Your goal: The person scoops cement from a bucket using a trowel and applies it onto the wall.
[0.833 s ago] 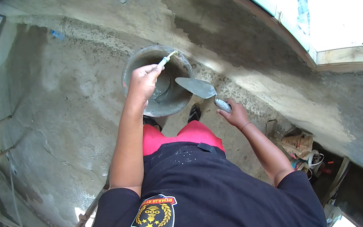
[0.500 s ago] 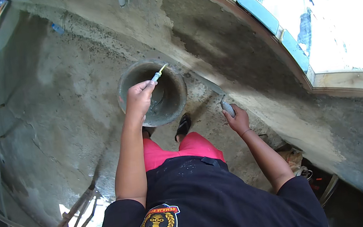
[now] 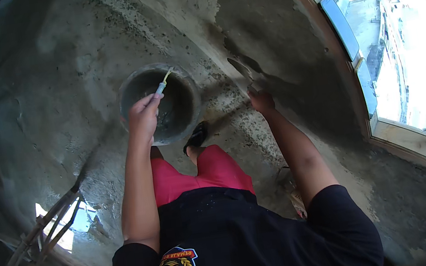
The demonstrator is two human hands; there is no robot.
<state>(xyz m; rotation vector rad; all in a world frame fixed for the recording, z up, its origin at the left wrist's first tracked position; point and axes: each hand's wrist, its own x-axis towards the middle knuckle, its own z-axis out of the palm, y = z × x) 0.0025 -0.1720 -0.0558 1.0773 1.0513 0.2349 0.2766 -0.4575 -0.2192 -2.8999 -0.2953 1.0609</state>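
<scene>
My left hand (image 3: 144, 116) is closed round a slim tool (image 3: 162, 84) with a pale bluish grip and a thin yellowish end. It hovers over a round grey mortar tub (image 3: 194, 95), whose inside is smeared with grey mix. My right hand (image 3: 261, 101), in shade, grips a trowel (image 3: 240, 69) by its handle. The trowel's narrow blade points away from me, close to the plastered wall (image 3: 288, 51) at the right; I cannot tell whether it touches. A darker, damp-looking patch covers part of that wall.
Two phones (image 3: 339, 27) rest along the window frame (image 3: 416, 147) at the right. Wooden poles (image 3: 47, 232) stand at the lower left, near a bright wet patch. My sandalled foot (image 3: 195, 137) is beside the tub, and gritty crumbs lie along the wall's base.
My right hand has moved forward with the trowel, closer to the wall. My left hand still holds the slim tool above the tub. The whole view has shifted and turned.
</scene>
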